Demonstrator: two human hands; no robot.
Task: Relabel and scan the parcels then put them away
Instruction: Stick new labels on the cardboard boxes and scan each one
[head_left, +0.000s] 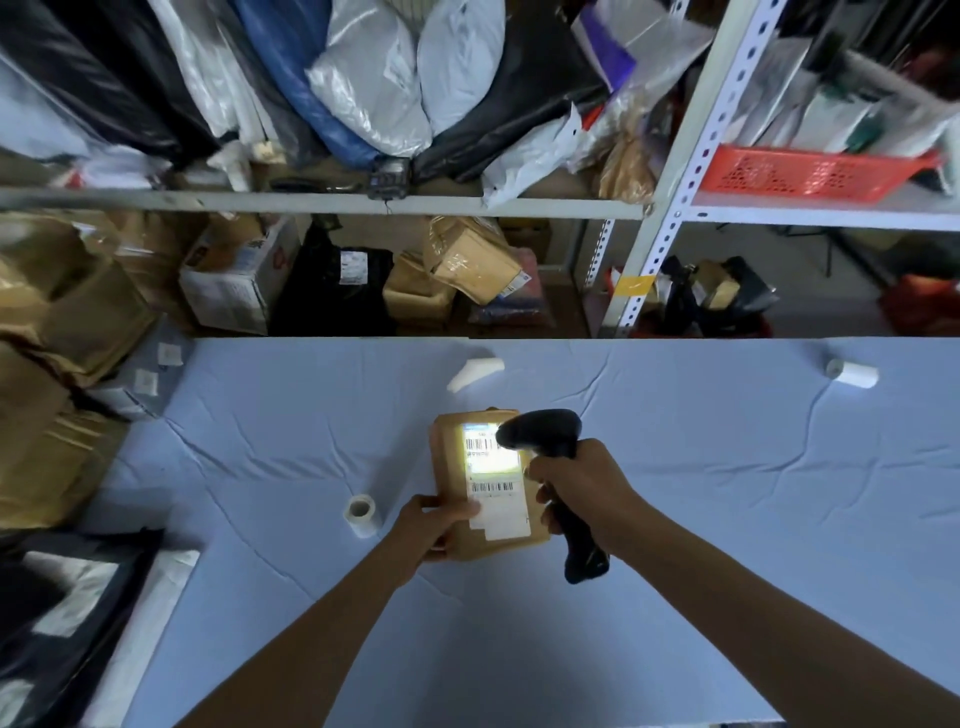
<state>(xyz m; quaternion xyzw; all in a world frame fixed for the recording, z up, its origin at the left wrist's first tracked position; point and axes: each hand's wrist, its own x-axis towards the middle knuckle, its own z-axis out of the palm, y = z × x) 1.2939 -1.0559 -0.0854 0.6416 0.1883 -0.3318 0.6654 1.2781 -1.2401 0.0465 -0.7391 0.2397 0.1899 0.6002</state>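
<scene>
A brown parcel (450, 460) lies on the blue-clothed surface (727, 530). The left hand (431, 526) holds the parcel's near left corner, thumb on top at the edge of the white shipping label (500, 512). The right hand (584, 488) is wrapped round the grip of a black barcode scanner (545, 431), just right of the parcel. The scanner's head hangs over the parcel's far right corner and covers part of it. A bright patch of light falls on the label's far half. Two barcodes show on the label, but the print beside them is too blurred to read.

Left of the parcel stands a white label roll (361, 514). Beyond the parcel lies a white scrap (475, 371), and far to the parcel's right a second white roll (854, 373). Behind the parcel, metal shelving (670, 208) holds bagged and boxed parcels and a red basket (810, 171).
</scene>
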